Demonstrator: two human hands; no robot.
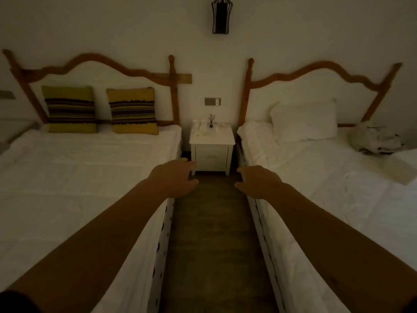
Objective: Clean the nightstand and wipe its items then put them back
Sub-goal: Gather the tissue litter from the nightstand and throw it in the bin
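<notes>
Aisle of dark wood floor between two white beds. Left hand and right hand reach forward, fingers loosely spread, holding nothing. White nightstand against far wall, reed diffuser and small pale items on top.

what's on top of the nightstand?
On the nightstand: a dark reed diffuser near the back, several small white items left of it, too dim to identify. Drawer contents are hidden. Both hands hold nothing.
</notes>
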